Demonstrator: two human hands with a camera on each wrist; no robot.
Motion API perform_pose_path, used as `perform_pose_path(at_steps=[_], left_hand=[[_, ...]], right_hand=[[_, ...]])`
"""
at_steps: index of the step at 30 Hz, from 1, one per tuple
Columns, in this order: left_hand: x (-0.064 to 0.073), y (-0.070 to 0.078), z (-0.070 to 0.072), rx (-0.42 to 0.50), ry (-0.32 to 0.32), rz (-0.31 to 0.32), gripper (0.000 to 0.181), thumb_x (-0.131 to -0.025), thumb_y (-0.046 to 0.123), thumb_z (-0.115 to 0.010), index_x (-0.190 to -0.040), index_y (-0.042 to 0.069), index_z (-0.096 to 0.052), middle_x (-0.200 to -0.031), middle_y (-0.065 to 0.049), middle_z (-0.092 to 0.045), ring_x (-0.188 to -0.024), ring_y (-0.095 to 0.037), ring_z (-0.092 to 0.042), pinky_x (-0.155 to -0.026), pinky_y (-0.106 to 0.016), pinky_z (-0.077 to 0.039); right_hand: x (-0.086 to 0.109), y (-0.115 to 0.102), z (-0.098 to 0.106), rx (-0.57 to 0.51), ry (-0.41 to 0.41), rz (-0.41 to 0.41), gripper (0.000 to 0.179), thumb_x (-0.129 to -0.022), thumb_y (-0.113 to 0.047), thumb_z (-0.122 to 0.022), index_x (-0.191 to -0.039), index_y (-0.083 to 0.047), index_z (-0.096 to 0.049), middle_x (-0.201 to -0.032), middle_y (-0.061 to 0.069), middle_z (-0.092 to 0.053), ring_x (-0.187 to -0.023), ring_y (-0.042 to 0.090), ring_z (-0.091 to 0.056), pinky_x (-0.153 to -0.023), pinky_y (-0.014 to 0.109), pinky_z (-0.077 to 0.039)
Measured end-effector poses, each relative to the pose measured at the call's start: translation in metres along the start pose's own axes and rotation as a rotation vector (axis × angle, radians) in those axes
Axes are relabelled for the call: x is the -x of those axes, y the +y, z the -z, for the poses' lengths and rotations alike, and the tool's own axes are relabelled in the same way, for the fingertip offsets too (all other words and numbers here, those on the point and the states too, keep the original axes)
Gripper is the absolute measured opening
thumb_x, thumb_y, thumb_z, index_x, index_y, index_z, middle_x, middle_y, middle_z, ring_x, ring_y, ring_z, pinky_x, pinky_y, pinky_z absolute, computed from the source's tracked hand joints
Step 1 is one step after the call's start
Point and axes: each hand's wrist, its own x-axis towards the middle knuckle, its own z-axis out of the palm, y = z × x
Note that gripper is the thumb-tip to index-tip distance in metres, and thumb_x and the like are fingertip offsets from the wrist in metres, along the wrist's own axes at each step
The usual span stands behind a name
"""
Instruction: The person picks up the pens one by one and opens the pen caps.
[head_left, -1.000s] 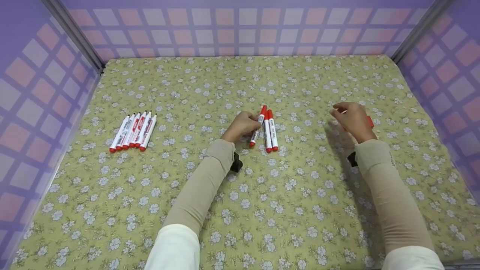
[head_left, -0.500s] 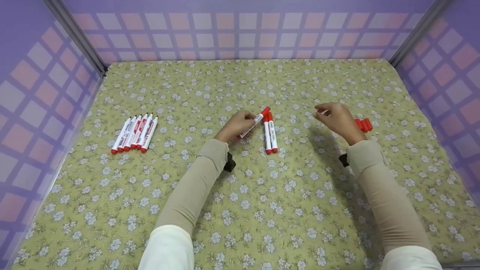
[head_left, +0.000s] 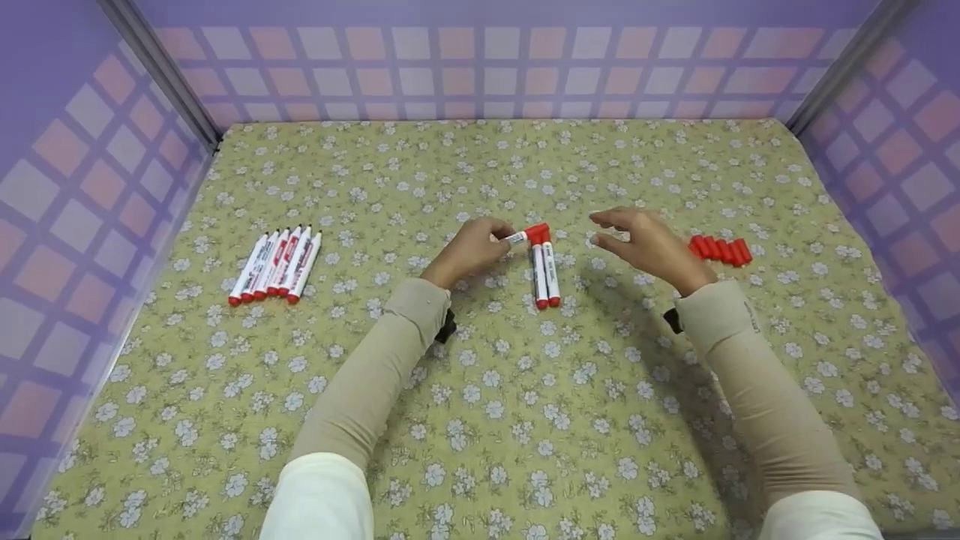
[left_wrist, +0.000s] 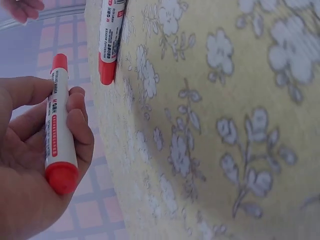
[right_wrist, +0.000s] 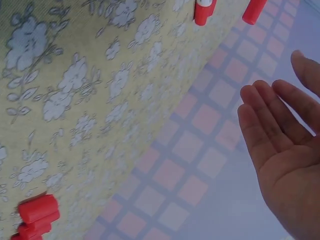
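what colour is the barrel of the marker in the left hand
The barrel is white with red and dark print, clearest in the left wrist view.

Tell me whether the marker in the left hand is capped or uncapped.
Capped: a red cap covers one end of the marker held in the left hand, and no dark tip shows.

Purple checked walls (head_left: 420,13) border a floral yellow-green cloth (head_left: 585,435).

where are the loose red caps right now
In the head view, the loose red caps lie in a row on the right part of the flowered cloth, just to the right of the right grip.
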Motion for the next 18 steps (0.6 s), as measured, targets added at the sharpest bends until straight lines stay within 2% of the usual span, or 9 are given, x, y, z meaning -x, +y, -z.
perform_pose_path(at_steps=[4, 9, 13, 18], left_hand=[[0.004, 0.001, 0.003, -0.04, -0.003, -0.009, 0.027, -0.098, 0.018, -0.055, -0.12, 0.009, -0.067, -0.117, -0.007, -0.063, -0.087, -0.016, -0.05, -0.076, -0.031, -0.041], [0.012, 0.001, 0.006, -0.111, 0.034, -0.04, 0.026, -0.096, 0.024, -0.06, -0.118, 0.013, -0.069, -0.113, -0.003, -0.066, -0.083, -0.015, -0.052, -0.074, -0.031, -0.042], [0.017, 0.002, 0.006, -0.199, 0.076, -0.097, 0.026, -0.094, 0.027, -0.062, -0.116, 0.015, -0.07, -0.112, -0.002, -0.068, -0.082, -0.015, -0.056, -0.074, -0.033, -0.046], [0.021, 0.004, 0.007, -0.288, 0.097, -0.144, 0.026, -0.093, 0.03, -0.064, -0.113, 0.015, -0.072, -0.112, -0.002, -0.069, -0.094, -0.015, -0.062, -0.084, -0.036, -0.051]], right_hand=[[-0.002, -0.011, -0.004, 0.016, -0.047, 0.039, 0.048, -0.096, -0.029, -0.059, -0.139, -0.009, -0.052, -0.142, 0.014, -0.051, -0.131, 0.033, -0.047, -0.104, 0.052, -0.04], [-0.005, -0.024, -0.011, 0.078, -0.072, 0.088, 0.049, -0.096, -0.03, -0.058, -0.141, -0.011, -0.05, -0.143, 0.014, -0.05, -0.133, 0.033, -0.045, -0.106, 0.051, -0.039], [-0.008, -0.03, -0.017, 0.126, -0.058, 0.17, 0.047, -0.096, -0.025, -0.059, -0.139, -0.008, -0.052, -0.139, 0.016, -0.053, -0.128, 0.034, -0.05, -0.103, 0.05, -0.042], [-0.012, -0.037, -0.024, 0.133, -0.064, 0.258, 0.045, -0.094, -0.016, -0.062, -0.137, -0.005, -0.054, -0.135, 0.018, -0.056, -0.123, 0.034, -0.055, -0.098, 0.048, -0.047]])
